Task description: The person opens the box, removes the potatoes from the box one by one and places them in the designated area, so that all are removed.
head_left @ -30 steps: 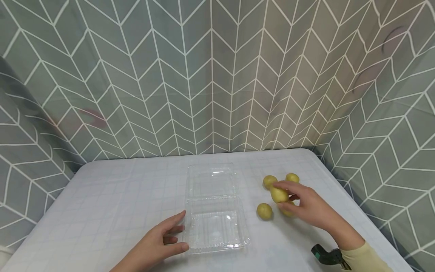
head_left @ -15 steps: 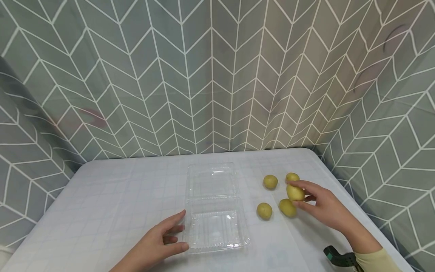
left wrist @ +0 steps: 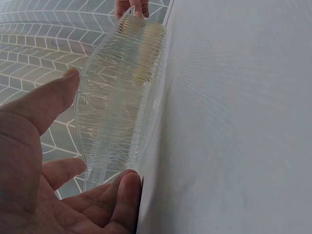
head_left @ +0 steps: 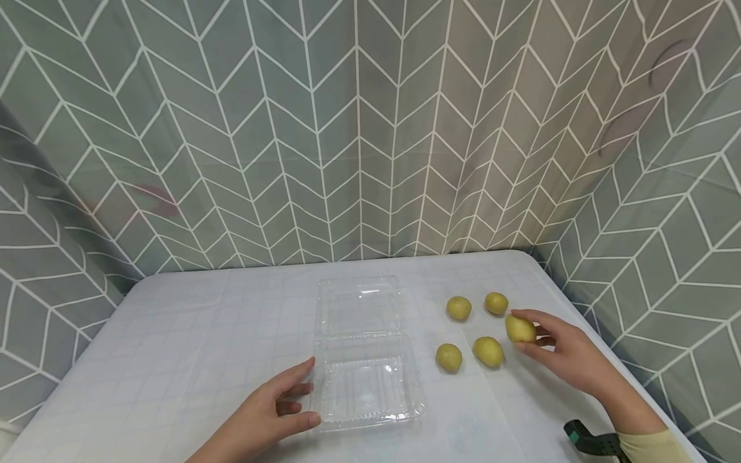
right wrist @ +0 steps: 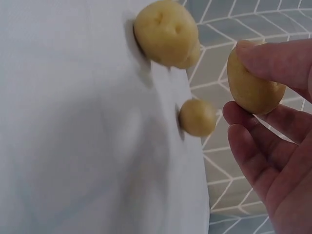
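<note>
In my right hand [head_left: 558,344] a small yellow potato [head_left: 520,328] is pinched between thumb and fingers; the right wrist view shows this potato [right wrist: 253,87] held above the table. Several other potatoes lie loose to its left, among them a near one [head_left: 489,352] and a far one [head_left: 496,303]. My left hand [head_left: 276,402] has its fingers spread, with the fingertips right at the left edge of a clear plastic clamshell box [head_left: 370,392]. The box lies flat with its lid [head_left: 360,308] folded back, away from me. Its ribbed side [left wrist: 117,102] shows in the left wrist view.
A white cloth covers the table [head_left: 191,347]. Behind it and along both sides hangs a grey-green curtain [head_left: 347,141] with white chevron lines. A black strap [head_left: 590,438] sits on the right wrist by a pale yellow sleeve [head_left: 651,447].
My right hand has moved rightward with the pinched potato, away from the other potatoes, which now show fully. My left hand and the clamshell box have stayed in place.
</note>
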The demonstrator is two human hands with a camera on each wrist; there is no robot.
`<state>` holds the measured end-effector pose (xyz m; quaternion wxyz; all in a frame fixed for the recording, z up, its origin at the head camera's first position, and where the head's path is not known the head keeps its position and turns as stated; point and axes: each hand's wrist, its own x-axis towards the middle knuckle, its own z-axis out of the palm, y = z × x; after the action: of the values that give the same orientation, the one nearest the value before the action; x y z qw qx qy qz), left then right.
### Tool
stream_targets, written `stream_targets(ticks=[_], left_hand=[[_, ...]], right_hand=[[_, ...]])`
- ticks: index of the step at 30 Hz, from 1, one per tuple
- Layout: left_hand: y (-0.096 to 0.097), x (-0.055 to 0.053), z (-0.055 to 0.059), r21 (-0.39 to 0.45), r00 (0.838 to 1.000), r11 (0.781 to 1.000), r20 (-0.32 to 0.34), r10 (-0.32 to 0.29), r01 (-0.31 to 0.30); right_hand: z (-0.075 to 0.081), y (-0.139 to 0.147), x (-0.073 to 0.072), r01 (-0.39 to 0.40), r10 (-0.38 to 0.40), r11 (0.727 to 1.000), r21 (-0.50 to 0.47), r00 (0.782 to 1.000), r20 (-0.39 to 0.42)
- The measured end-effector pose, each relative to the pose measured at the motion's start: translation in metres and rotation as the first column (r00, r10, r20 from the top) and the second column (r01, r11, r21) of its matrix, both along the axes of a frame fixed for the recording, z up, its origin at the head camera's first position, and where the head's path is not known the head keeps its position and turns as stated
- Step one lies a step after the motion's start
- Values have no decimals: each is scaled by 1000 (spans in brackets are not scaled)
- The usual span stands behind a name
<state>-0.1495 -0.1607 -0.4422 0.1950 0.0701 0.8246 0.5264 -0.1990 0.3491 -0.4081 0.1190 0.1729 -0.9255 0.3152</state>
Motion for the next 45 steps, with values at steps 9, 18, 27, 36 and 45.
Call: stream_targets(ticks=[9,18,27,36,45], left_hand=[[0,0,-1,-2,1000,1000,3,8,-8],[-1,-1,-3,11,1000,1000,5,4,-4],[0,0,-1,10,1000,1000,8,10,-10],[0,0,-2,-11,1000,1000,19,19,-18],[1,0,0,-21,1000,1000,-2,12,-12]], right_hand=[[-8,15,4,33,-33,999,-13,999,0],[-14,23,3,76,-75,997,-3,996,56],[-21,25,2,100,-102,995,21,983,155],[-29,26,1,109,-111,994,21,969,220],[-32,28,0,113,-122,992,51,966,227]])
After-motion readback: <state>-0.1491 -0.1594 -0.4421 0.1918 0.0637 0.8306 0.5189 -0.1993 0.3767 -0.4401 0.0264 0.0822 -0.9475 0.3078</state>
